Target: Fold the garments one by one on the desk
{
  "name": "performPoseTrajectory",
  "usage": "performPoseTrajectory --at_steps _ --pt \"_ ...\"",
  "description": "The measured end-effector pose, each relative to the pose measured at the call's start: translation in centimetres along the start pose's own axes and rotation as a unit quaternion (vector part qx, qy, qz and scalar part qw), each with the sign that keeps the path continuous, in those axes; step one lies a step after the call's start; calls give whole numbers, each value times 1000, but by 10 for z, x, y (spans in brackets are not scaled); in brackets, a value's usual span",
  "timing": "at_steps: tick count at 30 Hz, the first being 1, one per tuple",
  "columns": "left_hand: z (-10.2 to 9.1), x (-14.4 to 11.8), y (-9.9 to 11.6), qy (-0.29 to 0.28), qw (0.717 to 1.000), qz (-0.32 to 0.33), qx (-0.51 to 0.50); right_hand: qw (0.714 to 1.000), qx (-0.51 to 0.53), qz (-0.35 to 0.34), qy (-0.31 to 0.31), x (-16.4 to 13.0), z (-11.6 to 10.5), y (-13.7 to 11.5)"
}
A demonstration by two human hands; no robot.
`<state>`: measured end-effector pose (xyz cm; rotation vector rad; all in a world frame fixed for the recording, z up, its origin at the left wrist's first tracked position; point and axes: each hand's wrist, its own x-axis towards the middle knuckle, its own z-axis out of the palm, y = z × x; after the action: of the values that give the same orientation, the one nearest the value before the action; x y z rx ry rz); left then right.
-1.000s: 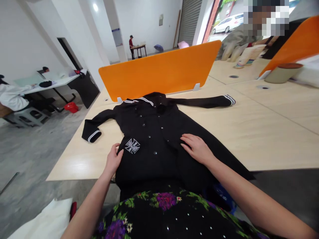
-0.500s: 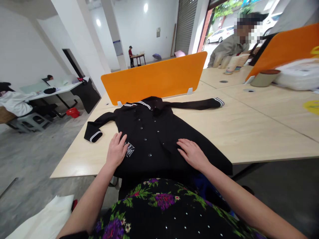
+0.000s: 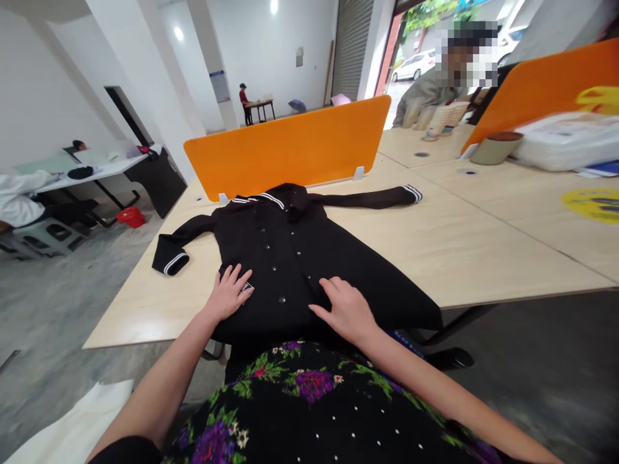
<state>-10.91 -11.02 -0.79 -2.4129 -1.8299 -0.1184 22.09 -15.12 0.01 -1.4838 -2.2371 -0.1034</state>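
Note:
A black long-sleeved dress or coat with a double row of buttons lies spread on the pale wooden table, its striped collar at the far side. White stripes edge both cuffs. The near hem hangs toward my lap. My left hand rests flat on the garment's left side with fingers spread, partly covering a white-lined patch. Over the front opening sits my right hand, fingers loosely bent and thumb apart. No cloth shows gripped in either hand.
An orange divider stands just beyond the collar. To the right are a person in grey, paper cups, a round grey-green container and a white plastic bag. A red bucket is on the floor at left.
My right hand has moved left across the garment, from its right side to the front opening. My left hand still lies on the patch, its fingers more spread. The view has shifted slightly.

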Motion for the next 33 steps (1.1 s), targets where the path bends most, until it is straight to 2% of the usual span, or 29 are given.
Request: performPoseTrajectory --at_steps 2,5,7,10,12,14,17,19,24,28,30,33 --pt "-5 0 4 -3 1000 -8 2 998 -49 33 -34 8 4 -13" --pt "-13 -2 23 13 1000 5 -6 993 -61 74 -76 21 10 -10" --pt "-16 -2 43 23 998 64 -20 990 -31 89 -104 29 9 -1" --pt "-14 0 73 4 988 150 -34 987 44 100 -117 37 -2 9" --pt "-10 2 84 -13 986 164 -36 987 109 77 -92 40 -11 7" --pt "-7 3 88 -17 986 164 -36 981 170 26 -87 40 -17 -1" --pt "-6 4 86 -17 985 165 -40 961 204 -38 -184 35 -13 -14" --pt "-7 4 84 -21 985 165 -47 953 192 -34 -233 31 -7 -20" --pt "-10 8 83 -33 985 131 -110 959 158 3 -235 15 -3 -27" --pt "-10 17 94 -59 977 22 -203 956 203 10 -211 6 -4 -36" --pt "-9 23 104 -45 973 -25 -227 935 288 30 -206 4 -2 -41" --pt "-6 31 113 -15 970 -62 -235 865 438 40 -242 1 2 -45"
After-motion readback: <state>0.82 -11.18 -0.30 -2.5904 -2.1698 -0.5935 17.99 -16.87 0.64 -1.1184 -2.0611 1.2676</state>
